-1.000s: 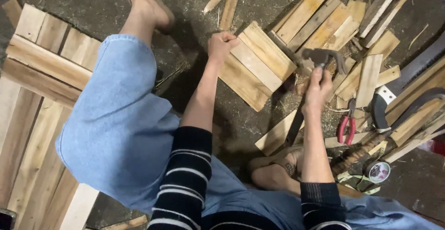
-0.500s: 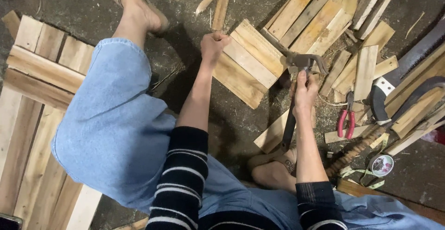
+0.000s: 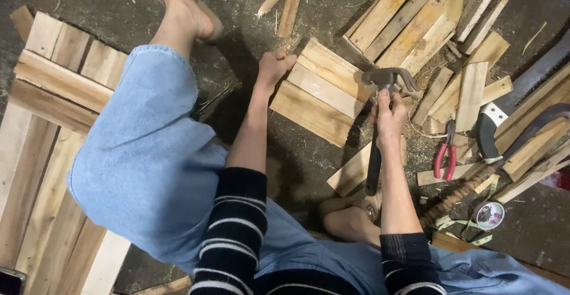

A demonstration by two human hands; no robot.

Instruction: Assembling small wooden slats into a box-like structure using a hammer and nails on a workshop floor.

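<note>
My right hand (image 3: 390, 117) grips a claw hammer (image 3: 383, 96) high on its dark handle, the metal head held over the right edge of a small panel of joined wooden slats (image 3: 317, 93) on the ground. My left hand (image 3: 274, 64) rests closed on the panel's left corner, steadying it. My legs in light blue jeans (image 3: 142, 158) spread to either side, with one sandalled foot (image 3: 184, 1) stretched out ahead and the other foot (image 3: 350, 215) tucked under my right arm.
A second slat panel (image 3: 404, 19) lies beyond the first. Loose wood strips (image 3: 472, 90), red-handled pliers (image 3: 445, 155), a hand saw (image 3: 516, 102) and a tape roll (image 3: 490, 215) lie to the right. A larger pallet-like frame (image 3: 47, 93) is on the left.
The hammer head has come down toward the panel's right edge, with my right hand following. My left hand stays on the panel corner.
</note>
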